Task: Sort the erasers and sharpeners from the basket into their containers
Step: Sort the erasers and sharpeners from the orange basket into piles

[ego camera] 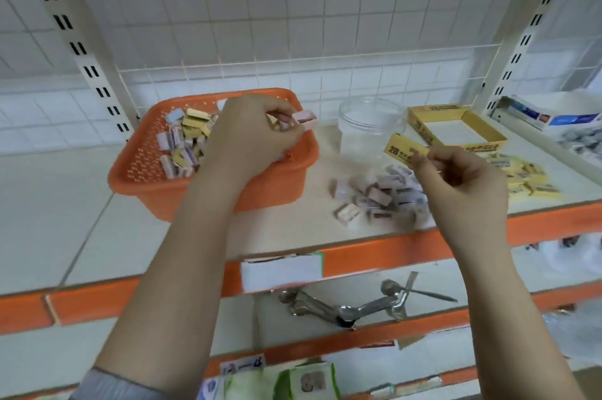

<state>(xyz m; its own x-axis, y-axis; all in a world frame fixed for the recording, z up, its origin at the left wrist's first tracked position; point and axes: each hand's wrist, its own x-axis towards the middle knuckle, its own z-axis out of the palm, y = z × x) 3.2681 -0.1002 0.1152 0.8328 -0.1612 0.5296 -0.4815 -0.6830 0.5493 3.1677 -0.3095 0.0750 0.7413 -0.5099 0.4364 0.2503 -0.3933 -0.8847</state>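
Lower shelf: metal spoons [345,305] lie below the orange shelf edge [391,253], nearest the viewer.
Right hand: right hand [462,178] pinches a flat yellow eraser in a printed "2B" sleeve [404,152] between thumb and fingertips, held above the loose pile.
Left hand: left hand [250,135] pinches a small pink box-shaped sharpener [306,119] at its fingertips, over the basket's right rim.
Sorted so far: a heap of pastel sharpeners [384,197] and a heap of yellow erasers [527,178] lie on the shelf, not in containers.
Basket: the orange perforated plastic basket [143,158] holds many mixed pieces.
Containers: the clear plastic tub [368,125] and yellow cardboard tray [456,129] behind look empty.
Progress: roughly midway by my judgement; much remains.
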